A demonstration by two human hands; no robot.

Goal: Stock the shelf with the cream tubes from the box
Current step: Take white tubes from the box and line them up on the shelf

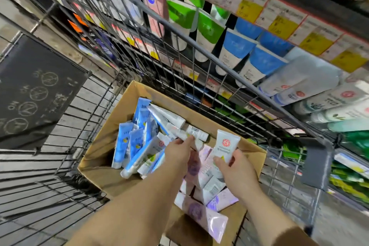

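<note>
- Cardboard box (127, 106) in the wire cart (199, 50): many cream tubes left, stocking far from done.
- Right hand (237, 171) grips a white tube (224, 147) above the box.
- Left hand (177, 154) pinches another tube (191, 137) in the pile.
- Shelf (279, 12) beyond the cart's far edge already holds tubes.

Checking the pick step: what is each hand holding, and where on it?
The right hand grips a white tube by its lower end. The left hand pinches another tube in the box; where exactly is unclear.
</note>
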